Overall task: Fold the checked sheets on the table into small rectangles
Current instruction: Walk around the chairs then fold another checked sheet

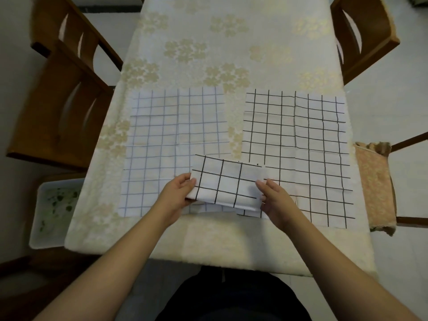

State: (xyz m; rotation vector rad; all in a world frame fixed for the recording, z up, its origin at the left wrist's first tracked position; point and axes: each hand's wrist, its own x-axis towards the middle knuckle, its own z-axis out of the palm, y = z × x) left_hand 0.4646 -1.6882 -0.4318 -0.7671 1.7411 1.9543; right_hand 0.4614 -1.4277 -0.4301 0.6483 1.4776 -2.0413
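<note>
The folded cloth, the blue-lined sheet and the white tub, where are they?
folded cloth (pixel 228 185): head view, middle of its top face, held between both hands.
blue-lined sheet (pixel 157 144): head view, flat middle of the left sheet.
white tub (pixel 54 205): head view, its inside, on the floor left of the table.

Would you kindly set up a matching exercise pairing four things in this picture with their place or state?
Things:
1. folded black-checked sheet
2. blue-checked sheet
3. unfolded black-checked sheet
4. white tub

Places or states:
A. spread flat on the table's right side
B. on the floor left of the table
C. held at both ends by the left hand and right hand
D. spread flat on the table's left side

Pairs: 1-C, 2-D, 3-A, 4-B
</note>
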